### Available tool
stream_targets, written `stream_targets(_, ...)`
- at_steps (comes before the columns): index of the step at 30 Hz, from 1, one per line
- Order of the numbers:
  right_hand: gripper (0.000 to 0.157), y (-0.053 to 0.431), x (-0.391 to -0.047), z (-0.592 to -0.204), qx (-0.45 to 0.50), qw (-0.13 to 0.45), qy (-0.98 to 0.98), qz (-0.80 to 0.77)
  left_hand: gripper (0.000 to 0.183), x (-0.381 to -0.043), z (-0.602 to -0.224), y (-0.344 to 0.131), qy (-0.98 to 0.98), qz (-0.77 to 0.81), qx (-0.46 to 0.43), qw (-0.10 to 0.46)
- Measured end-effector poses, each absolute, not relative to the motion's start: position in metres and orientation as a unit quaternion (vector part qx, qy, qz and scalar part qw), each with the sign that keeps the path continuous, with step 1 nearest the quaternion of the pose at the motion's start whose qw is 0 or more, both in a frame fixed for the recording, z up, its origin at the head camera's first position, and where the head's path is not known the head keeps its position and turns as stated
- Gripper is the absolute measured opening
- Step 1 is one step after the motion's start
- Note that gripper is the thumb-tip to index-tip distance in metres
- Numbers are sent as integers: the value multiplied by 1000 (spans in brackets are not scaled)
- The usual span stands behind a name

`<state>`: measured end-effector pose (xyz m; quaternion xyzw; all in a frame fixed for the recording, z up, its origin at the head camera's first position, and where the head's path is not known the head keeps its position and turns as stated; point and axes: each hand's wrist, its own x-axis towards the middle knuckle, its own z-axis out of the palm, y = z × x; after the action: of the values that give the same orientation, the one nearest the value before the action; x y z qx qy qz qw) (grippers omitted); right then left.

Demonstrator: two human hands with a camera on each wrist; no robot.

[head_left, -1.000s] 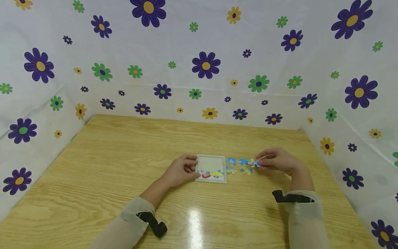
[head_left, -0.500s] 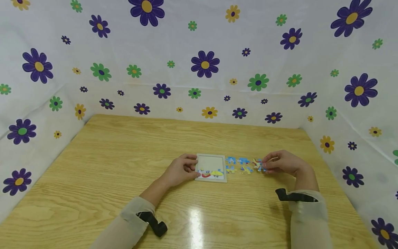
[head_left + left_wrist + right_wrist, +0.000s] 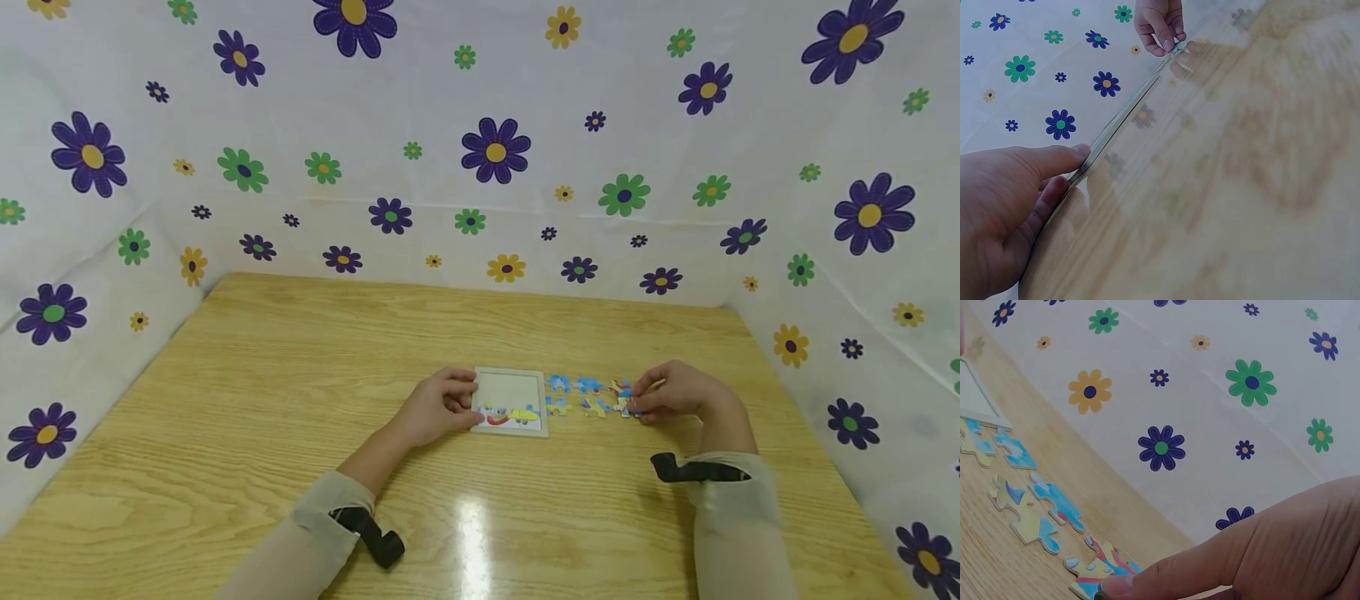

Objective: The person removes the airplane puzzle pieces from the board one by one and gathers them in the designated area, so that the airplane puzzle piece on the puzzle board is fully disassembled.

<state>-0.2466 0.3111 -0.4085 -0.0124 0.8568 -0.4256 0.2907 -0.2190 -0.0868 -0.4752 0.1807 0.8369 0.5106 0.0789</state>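
My left hand (image 3: 437,406) holds the left edge of a square puzzle tray (image 3: 510,387) lying on the table. Along the near side of the tray are fitted pieces with a red and yellow picture. In the left wrist view the thumb (image 3: 1063,160) lies on top of the tray's edge and a finger is below it. To the right, my right hand (image 3: 686,392) pinches a puzzle piece (image 3: 622,406) low at the table. Another piece (image 3: 1109,551) lies just beyond it; the right wrist view shows the two close together. The fingertips partly hide the held piece.
Between the tray and the right hand, several loose blue and yellow puzzle pieces (image 3: 589,384) lie in two rows. The wooden table (image 3: 337,333) is bordered at the back and sides by a white flowered cloth (image 3: 420,100).
My right hand has moved slightly right and toward me with its puzzle piece, which now sits nearer than the piece beside it. The left hand and tray stay put.
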Motion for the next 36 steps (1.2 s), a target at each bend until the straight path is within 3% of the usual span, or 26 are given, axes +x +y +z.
stream_targets(11,19,299,-243,-394,5,270,895,-355,52,-218,-476,-88,834,516,178,80)
stream_targets(21,30,282,-240,-382,-59,244,886,-390,51,-217,-475,-89,831,517,188,81)
stream_targets(36,39,242,-249,-395,-95,233,868,-427,53,-219,-476,-88,835,513,185,80)
